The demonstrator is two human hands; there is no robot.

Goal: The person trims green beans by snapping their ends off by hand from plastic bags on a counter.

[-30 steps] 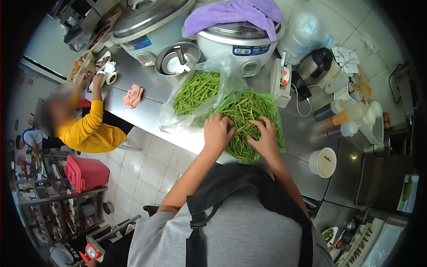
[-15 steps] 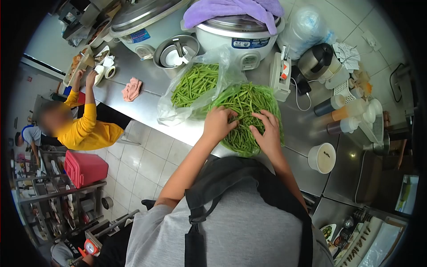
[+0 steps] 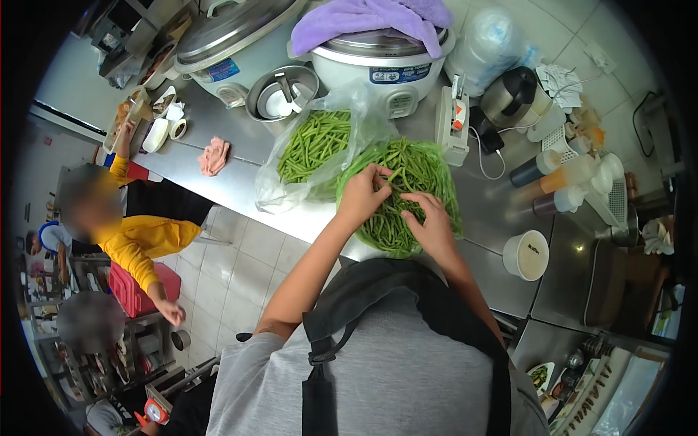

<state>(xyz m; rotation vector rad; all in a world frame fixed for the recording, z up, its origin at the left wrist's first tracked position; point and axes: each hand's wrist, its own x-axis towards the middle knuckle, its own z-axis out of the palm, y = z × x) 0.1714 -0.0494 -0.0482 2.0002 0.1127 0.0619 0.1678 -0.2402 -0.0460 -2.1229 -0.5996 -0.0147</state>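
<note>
A green plastic bag (image 3: 452,218) full of cut green beans (image 3: 414,163) lies open on the counter in front of me. Over its left side, my left hand (image 3: 363,195) has thumb and fingers closed at the surface of the beans, pinching a green bean. My right hand (image 3: 430,227) rests over the right side of the pile, its fingers stretched and thumb apart, with nothing visible between them. Left of it stands a clear plastic bag (image 3: 273,190) holding more green beans (image 3: 313,145).
Behind the bags stand two rice cookers (image 3: 349,65), one under a purple towel (image 3: 371,22), and a metal pot (image 3: 254,102). Sauce bottles (image 3: 534,168) and a white tub (image 3: 525,256) stand right. A pink cloth (image 3: 214,156) lies left, near a person in yellow (image 3: 149,240).
My left hand has risen slightly and its fingers have drawn together; my right hand has shifted a little left. The person in yellow has turned and lowered one arm towards the floor side.
</note>
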